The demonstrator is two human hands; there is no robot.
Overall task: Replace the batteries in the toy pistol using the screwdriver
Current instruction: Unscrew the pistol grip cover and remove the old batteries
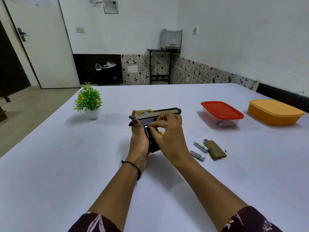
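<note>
The right hand's fingers (151,125) pinch a battery end at the grip of the toy pistol (157,114), which the left hand (139,141) clasps above the surface (66,164). The grip cover (215,149) and two batteries (199,150) lie aside, so refitting and screwing likely remain.

We count two hands (140,141), one pistol (157,113), two batteries (200,146), one grip cover (215,149), two lidded boxes (222,113) and one plant (88,99).
</note>
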